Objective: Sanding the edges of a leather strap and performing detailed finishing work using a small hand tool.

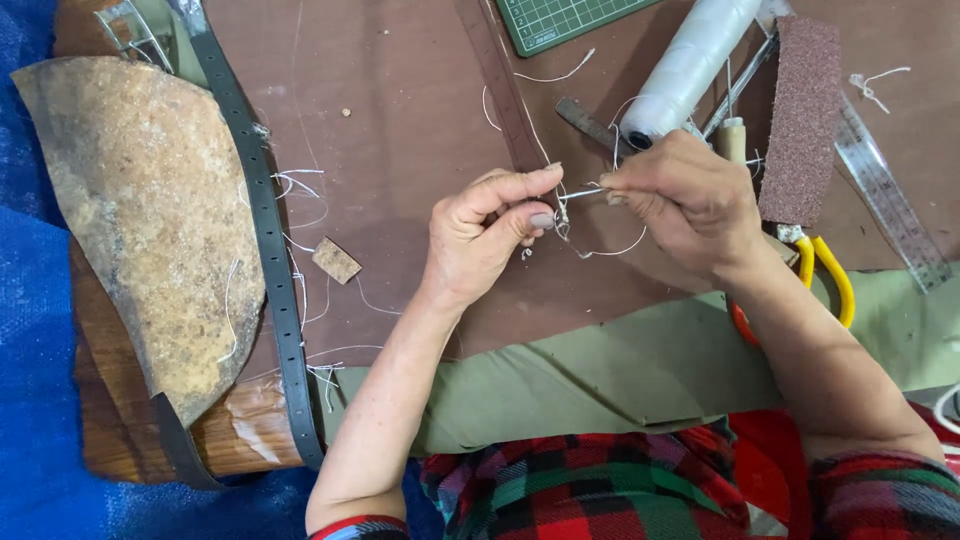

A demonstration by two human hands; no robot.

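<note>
My left hand pinches a thin metal needle between thumb and forefinger. Facing it, my right hand grips the needle's other end together with white thread, which loops down below both hands. Both hands hover over a brown leather sheet in the middle of the work surface. A large spool of white thread lies just beyond my right hand.
A worn tan leather piece and a black punched belt strap lie left. A small cork block, a sandpaper strip, a clear ruler, yellow-handled pliers and a green cutting mat surround the hands.
</note>
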